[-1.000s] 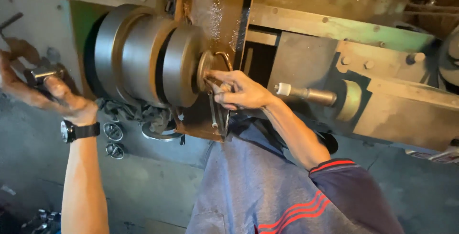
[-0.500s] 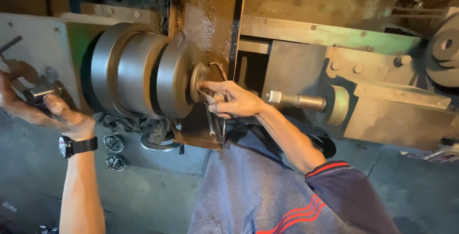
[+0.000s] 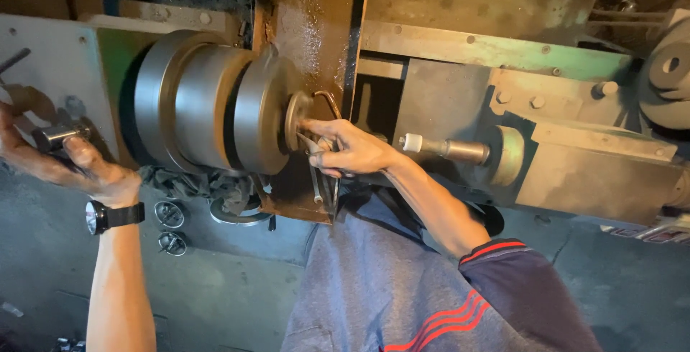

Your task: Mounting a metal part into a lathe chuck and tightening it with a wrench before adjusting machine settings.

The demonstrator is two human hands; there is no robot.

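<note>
I look down at a lathe-like machine. My left hand [image 3: 61, 158], with a black wristwatch on the wrist, is closed around a short metal handle [image 3: 54, 136] on the pale panel at the far left. My right hand [image 3: 345, 151] reaches to the face of the stepped grey metal cylinder [image 3: 208, 111] and pinches a thin bent wire-like metal piece [image 3: 318, 172] against the small round disc [image 3: 295, 118] at the cylinder's end. The rusty brown vertical plate [image 3: 305, 28] stands right behind the fingers.
A pointed shaft with a white tip [image 3: 445, 149] juts leftward from the grey-green block [image 3: 596, 172] towards my right hand. Dark rags [image 3: 194, 183] and round metal parts [image 3: 171, 215] lie below the cylinder. My grey garment with red stripes fills the lower middle.
The view has shifted slightly, so the machine sits a little lower and further left. My right hand stays on the disc with the wire piece; my left hand keeps its grip on the handle.
</note>
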